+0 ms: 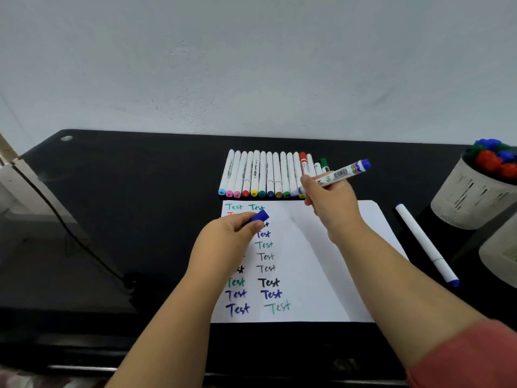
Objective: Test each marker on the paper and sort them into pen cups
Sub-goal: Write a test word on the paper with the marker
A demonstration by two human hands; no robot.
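On the desk (112, 191), the paper (321, 261) lies under both hands. The right hand (330, 203) pinches the uncapped marker (340, 173) above the marker row (265, 175); the left hand (229, 233) pinches its cap (260, 216). A stray tip could likely ink the row, or smear earlier writing.

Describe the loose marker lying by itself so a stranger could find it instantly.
Start at the white paper on the black desk and look past its right edge, toward the pale pen cups. There lies the lone marker, slim, white and blue-tipped, set diagonally, unlike the row of markers behind the paper.
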